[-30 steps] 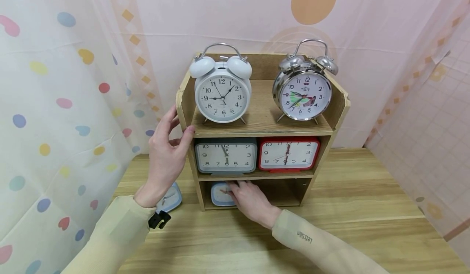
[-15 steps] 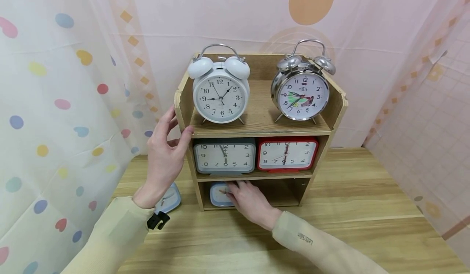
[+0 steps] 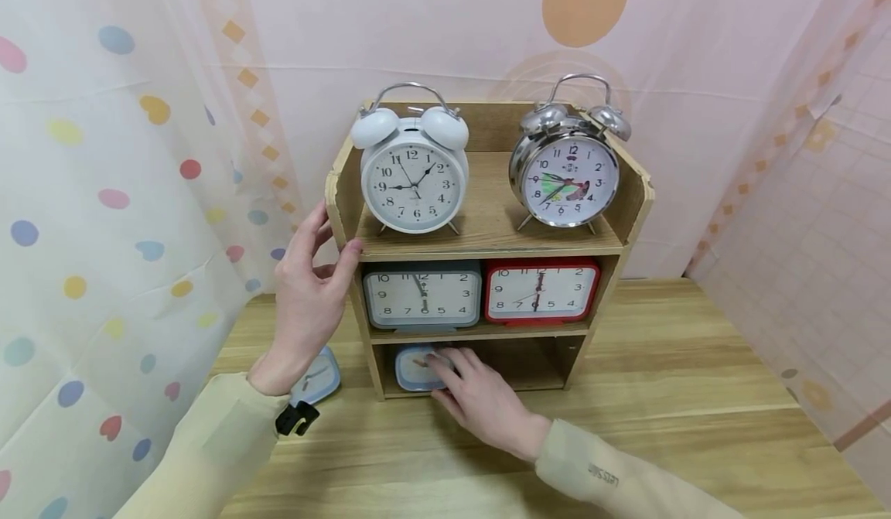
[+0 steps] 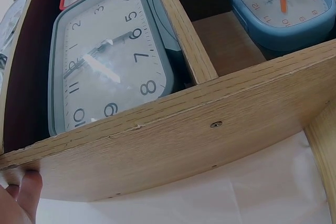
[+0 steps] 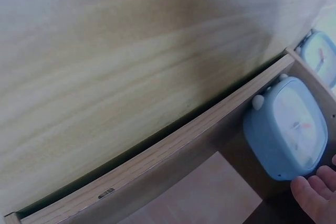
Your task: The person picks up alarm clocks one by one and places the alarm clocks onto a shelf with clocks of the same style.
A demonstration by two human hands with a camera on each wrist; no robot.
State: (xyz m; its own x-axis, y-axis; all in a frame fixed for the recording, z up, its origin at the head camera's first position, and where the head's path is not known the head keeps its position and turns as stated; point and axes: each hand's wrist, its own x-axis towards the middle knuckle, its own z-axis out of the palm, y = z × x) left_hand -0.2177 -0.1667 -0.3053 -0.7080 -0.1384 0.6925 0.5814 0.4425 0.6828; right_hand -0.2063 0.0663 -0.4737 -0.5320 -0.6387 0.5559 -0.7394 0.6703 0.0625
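My left hand [image 3: 306, 302] holds the small wooden shelf [image 3: 487, 252] by its left side panel, thumb at the front edge and fingers along the outside. In the bottom compartment a light-blue alarm clock [image 3: 416, 368] stands at the left, facing out. My right hand [image 3: 487, 403] is at that clock's right side, fingers loosely bent. The right wrist view shows the fingertips [image 5: 302, 184] near the blue clock's lower corner [image 5: 296, 129]; whether they touch is unclear. A second light-blue clock [image 3: 320, 376] lies on the table, partly behind my left wrist.
On the top board stand a white twin-bell clock [image 3: 415, 186] and a silver twin-bell clock [image 3: 569, 182]. The middle compartment holds a grey clock [image 3: 422, 298] and a red-framed clock [image 3: 541, 291]. Curtains hang behind and beside the wooden table [image 3: 668, 395].
My right hand has drawn back slightly toward the lower right, its fingers loosening from the blue clock. The left hand keeps its place on the shelf. The view has shifted slightly.
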